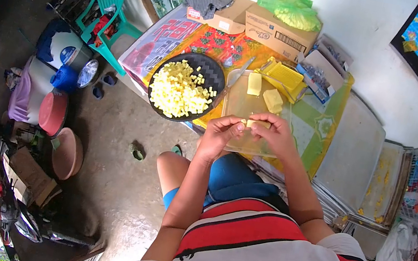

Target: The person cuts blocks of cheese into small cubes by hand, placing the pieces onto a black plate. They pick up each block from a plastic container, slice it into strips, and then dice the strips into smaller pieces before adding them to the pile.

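Both my hands are over the near part of a translucent cutting board (237, 99). My right hand (275, 136) has its fingers closed on a pale yellow piece (259, 123) of soft-looking food. The fingertips of my left hand (223, 136) are pinched at its left end, on a small yellow bit (244, 121). Two larger pale yellow blocks, an upright one (254, 84) and a tilted one (272, 101), rest farther back on the board. At left, a black round tray (220, 74) holds a heap of yellow cubes (180, 89). A knife (235, 81) lies between tray and board.
Behind the board are a yellow plastic grid-like tool (284, 77) and an open box of small packets (316, 79). Cardboard boxes (276, 33) stand against the wall, a green bag (292, 8) on top. Metal trays (351, 150) lean at right; a green chair (111, 1) stands left.
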`<state>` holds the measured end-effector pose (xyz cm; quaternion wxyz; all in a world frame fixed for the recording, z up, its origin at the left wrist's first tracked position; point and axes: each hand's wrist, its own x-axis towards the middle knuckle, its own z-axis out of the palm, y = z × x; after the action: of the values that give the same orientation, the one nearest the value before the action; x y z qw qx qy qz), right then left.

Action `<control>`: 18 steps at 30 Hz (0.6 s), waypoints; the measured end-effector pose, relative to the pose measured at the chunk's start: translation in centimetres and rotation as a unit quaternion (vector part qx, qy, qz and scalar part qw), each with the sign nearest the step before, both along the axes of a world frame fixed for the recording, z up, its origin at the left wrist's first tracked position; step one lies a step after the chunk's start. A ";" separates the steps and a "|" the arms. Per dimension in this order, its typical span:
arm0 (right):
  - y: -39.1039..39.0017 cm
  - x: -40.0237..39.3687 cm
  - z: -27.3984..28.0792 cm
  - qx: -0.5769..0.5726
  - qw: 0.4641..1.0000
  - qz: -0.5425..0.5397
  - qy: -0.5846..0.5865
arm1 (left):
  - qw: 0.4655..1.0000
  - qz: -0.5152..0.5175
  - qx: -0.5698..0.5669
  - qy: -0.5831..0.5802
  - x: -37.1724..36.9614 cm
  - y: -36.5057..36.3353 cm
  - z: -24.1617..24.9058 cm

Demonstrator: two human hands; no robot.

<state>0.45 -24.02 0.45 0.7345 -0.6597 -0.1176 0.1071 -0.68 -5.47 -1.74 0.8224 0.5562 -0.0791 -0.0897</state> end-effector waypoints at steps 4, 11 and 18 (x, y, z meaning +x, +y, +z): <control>-0.1 -0.4 0.8 0.054 0.998 -0.006 0.034 | 0.999 -0.005 -0.038 0.024 -0.2 -0.3 -0.2; -0.6 0.2 -1.2 0.125 0.987 -0.046 0.094 | 0.990 0.140 0.024 0.025 2.1 2.2 -2.7; -0.5 0.6 -3.0 0.113 0.986 -0.050 0.109 | 0.865 0.336 0.370 -0.040 7.9 7.9 -6.2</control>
<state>1.00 -24.51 -2.57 0.8173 -0.5616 -0.0151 0.1279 7.23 2.45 -7.92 0.5326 0.8158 0.1184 0.1917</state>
